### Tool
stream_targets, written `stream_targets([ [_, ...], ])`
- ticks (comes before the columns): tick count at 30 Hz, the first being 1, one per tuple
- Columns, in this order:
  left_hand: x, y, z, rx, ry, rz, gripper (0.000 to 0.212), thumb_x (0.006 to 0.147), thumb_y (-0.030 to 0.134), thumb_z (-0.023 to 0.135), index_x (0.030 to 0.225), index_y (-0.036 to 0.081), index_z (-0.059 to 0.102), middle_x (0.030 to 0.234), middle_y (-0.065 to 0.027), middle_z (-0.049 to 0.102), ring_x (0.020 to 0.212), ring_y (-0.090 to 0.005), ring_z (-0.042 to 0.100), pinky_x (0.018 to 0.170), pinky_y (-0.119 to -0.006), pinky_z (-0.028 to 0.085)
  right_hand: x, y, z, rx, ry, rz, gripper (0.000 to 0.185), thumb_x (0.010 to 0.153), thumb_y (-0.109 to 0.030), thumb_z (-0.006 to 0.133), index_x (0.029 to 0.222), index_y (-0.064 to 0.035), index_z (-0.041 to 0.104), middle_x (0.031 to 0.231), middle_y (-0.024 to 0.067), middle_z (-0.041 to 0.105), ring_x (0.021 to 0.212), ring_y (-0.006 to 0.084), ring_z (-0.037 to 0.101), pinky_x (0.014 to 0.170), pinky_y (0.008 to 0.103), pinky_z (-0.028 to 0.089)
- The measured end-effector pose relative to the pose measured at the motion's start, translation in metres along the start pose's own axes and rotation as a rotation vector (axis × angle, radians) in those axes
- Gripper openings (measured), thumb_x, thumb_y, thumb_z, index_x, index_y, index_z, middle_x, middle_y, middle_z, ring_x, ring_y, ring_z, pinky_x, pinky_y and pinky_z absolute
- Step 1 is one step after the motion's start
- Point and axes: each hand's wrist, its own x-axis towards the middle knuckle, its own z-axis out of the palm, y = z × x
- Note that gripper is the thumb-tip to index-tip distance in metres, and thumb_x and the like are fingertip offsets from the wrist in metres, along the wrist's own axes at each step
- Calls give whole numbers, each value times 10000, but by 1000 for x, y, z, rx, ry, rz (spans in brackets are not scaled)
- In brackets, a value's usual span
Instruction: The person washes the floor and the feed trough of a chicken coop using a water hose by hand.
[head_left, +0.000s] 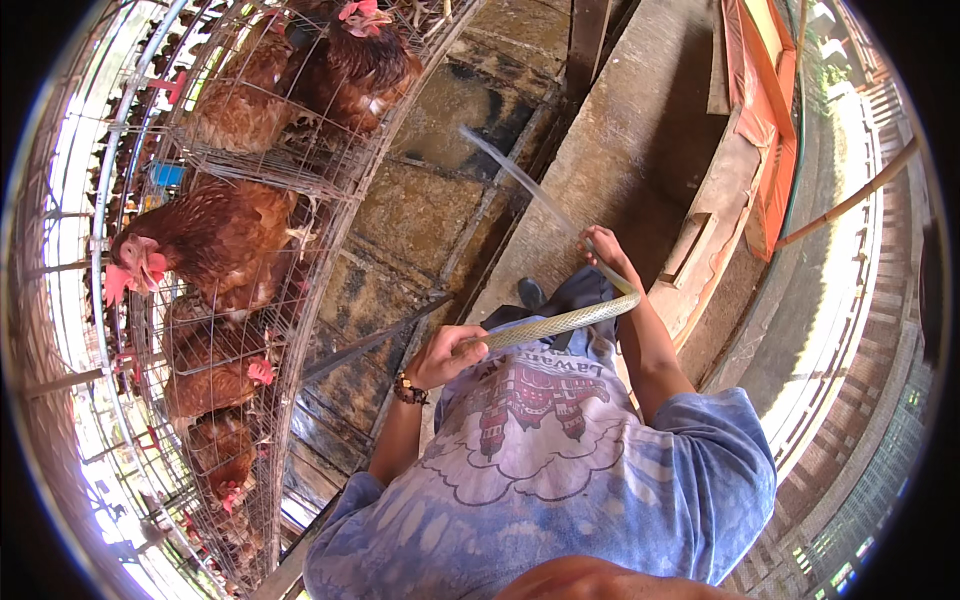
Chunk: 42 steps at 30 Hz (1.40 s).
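A pale green braided hose crosses in front of my waist and bends sharply near my right wrist. My right hand is closed around its end, and a jet of water shoots out towards the far left. My left hand, with a beaded bracelet on the wrist, grips the hose farther back. The hose beyond that hand is hidden. Water lands on the wet, stained floor beneath the cages, where a murky puddle and black patches show.
Wire cages with several brown hens line the left side. A dark bar slants across the wet channel. The concrete walkway runs ahead of me. Wooden boards and orange sheeting border the right, beside a bamboo pole.
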Motion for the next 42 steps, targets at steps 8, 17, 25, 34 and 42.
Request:
stream_targets([
  [8, -1, 7, -1, -42, 8, 0, 448, 806, 427, 545, 822, -20, 573, 616, -4, 479, 572, -69, 402, 489, -241, 317, 6, -15, 16, 5, -24, 48, 138, 783, -120, 432, 852, -34, 515, 650, 73, 532, 408, 114, 441, 321, 249, 342],
  [17, -3, 13, 1, -71, 60, -7, 419, 849, 381, 501, 815, -24, 604, 657, -44, 573, 609, -89, 486, 561, -253, 390, 31, -50, 21, -144, -59, -17, 147, 803, -131, 443, 865, -19, 515, 670, 90, 550, 435, 125, 474, 355, 247, 375],
  [25, 22, 16, 40, 94, 203, -63, 455, 820, 443, 507, 792, 11, 646, 675, -131, 615, 649, -195, 596, 599, -296, 429, 45, -114, -78, -264, -147, 345, 284, 841, -305, 503, 853, -22, 518, 605, 86, 517, 474, 165, 502, 381, 253, 401],
  [34, 69, 51, 84, 249, 309, -228, 515, 751, 566, 495, 832, 88, 667, 737, -174, 611, 740, -329, 595, 649, -370, 452, 72, -157, -163, -437, 95, 456, 169, 831, -253, 399, 852, -87, 422, 568, 63, 416, 375, 150, 388, 307, 278, 337],
  [42, 97, 41, 125, 126, 457, -82, 509, 789, 485, 512, 798, -13, 617, 688, -190, 578, 671, -316, 570, 629, -335, 423, 56, -132, -191, -471, -14, 415, 226, 799, -362, 444, 708, -164, 385, 532, -2, 337, 362, 56, 270, 314, 185, 249],
])
